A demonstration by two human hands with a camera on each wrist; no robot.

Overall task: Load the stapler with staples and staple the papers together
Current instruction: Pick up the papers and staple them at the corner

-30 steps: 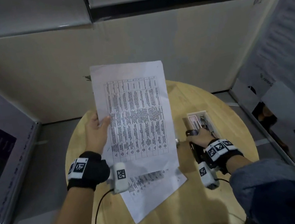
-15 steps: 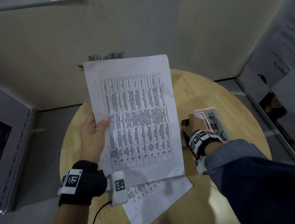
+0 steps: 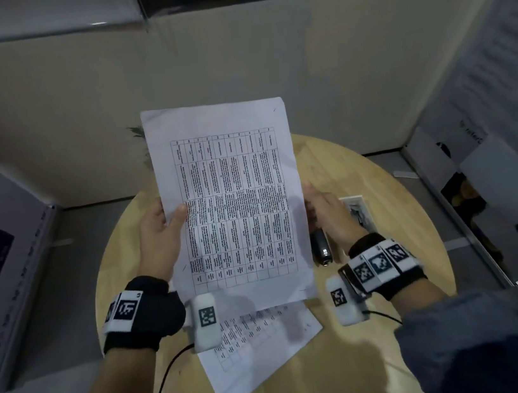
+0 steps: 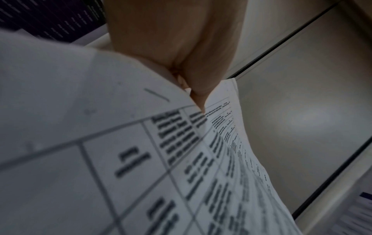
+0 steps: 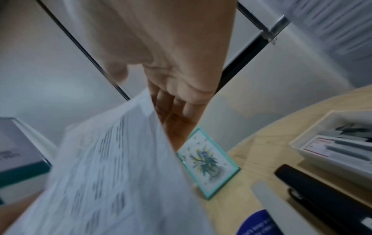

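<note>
My left hand [image 3: 171, 220] holds a printed sheet [image 3: 231, 200] upright above the round wooden table [image 3: 397, 220], with its thumb [image 4: 198, 101] pinching the sheet's left edge. At the right edge is my right hand [image 3: 314, 200], with straight fingers [image 5: 177, 109] behind the paper [image 5: 120, 159] and the thumb apart from it. The black stapler [image 3: 320, 247] lies closed on the table under the right hand, held by nothing. Just right of it stands a small open box of staples [image 3: 358, 212]. A second printed sheet [image 3: 262, 345] lies flat near the table's front.
Beige partition walls close in the table at the back and on both sides. In the right wrist view a small teal picture frame [image 5: 207, 160] leans on the table behind the held sheet. A blue round object [image 5: 257, 222] lies near the stapler [image 5: 322, 190].
My right hand has let go of the stapler, left it on the table, and risen to the sheet's right edge. The left hand still holds the sheet.
</note>
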